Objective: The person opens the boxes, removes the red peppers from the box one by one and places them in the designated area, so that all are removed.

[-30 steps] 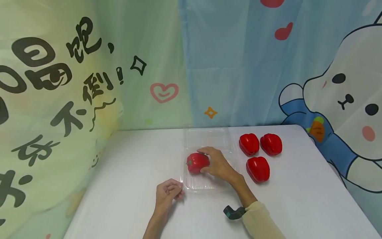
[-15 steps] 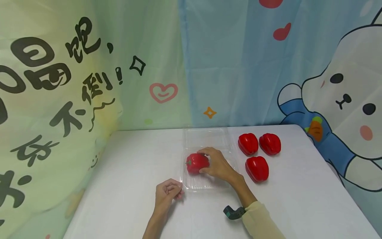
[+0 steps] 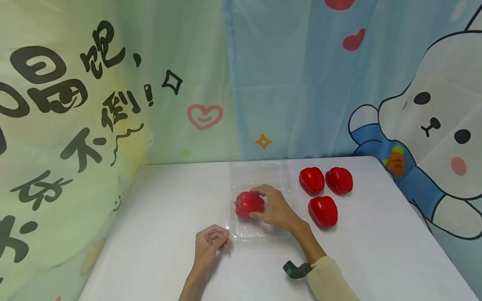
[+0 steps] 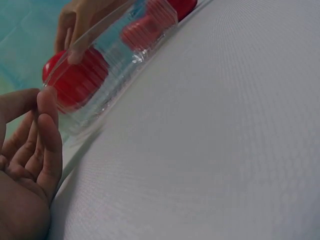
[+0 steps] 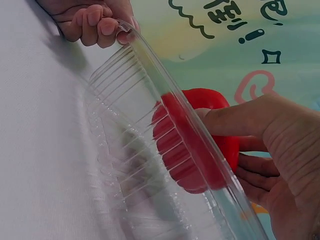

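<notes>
A red bell pepper with a green stem sits at the left side of a clear plastic clamshell box, its stem facing left. My right hand grips this pepper from the right, thumb on the near side and fingers over the far side. In the right wrist view the lower part of the pepper shows through the ribbed box wall. My left hand pinches the box's near left corner between thumb and fingertips. The left wrist view shows those fingertips right at the clear rim.
Three more red bell peppers, at the back, back right and nearer front, lie on the white table right of the box. The box's lid lies open toward the back edge. A printed curtain hangs behind the table.
The head view has shifted very slightly. Both hands keep their hold, and the pepper and box stay in place.
</notes>
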### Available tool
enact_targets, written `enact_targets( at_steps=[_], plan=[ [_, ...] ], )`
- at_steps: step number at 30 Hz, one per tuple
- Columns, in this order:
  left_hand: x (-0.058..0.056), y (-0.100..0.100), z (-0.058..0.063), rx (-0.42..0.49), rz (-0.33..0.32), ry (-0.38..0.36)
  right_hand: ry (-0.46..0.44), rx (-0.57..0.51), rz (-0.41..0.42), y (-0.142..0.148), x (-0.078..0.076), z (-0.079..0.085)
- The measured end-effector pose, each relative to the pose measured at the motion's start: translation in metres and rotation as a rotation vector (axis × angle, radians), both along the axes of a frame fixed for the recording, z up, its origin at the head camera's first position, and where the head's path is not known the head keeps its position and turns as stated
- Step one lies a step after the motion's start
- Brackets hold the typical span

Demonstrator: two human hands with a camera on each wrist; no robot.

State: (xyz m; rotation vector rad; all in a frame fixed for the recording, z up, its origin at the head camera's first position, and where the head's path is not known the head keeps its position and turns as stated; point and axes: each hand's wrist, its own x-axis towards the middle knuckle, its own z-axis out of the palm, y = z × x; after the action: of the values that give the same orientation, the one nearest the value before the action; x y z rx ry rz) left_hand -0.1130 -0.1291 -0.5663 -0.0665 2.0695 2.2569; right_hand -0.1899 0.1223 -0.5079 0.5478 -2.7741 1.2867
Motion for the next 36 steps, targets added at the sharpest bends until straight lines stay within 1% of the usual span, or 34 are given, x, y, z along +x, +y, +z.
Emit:
enact_targets(
  at_steps=[5,14,23,28,32,36],
  plan=[
    [-0.001,0.000,-0.001,-0.004,0.002,-0.001,0.029,-0.021,0.004,0.003,0.002,0.000],
    [-0.001,0.001,-0.001,-0.014,0.009,-0.028,0.070,-0.042,0.013,0.007,0.007,0.000],
    [0.000,0.001,-0.001,-0.011,0.008,-0.014,0.086,-0.055,0.010,0.011,0.008,0.000],
    [0.000,0.002,0.000,-0.029,0.009,-0.005,0.089,-0.060,0.000,0.013,0.010,0.000],
    [0.000,0.002,0.000,-0.042,0.007,-0.005,0.091,-0.070,-0.009,0.016,0.010,0.000],
    [0.000,0.002,0.000,-0.032,0.012,-0.011,0.103,-0.077,-0.008,0.018,0.010,0.001]
  ],
)
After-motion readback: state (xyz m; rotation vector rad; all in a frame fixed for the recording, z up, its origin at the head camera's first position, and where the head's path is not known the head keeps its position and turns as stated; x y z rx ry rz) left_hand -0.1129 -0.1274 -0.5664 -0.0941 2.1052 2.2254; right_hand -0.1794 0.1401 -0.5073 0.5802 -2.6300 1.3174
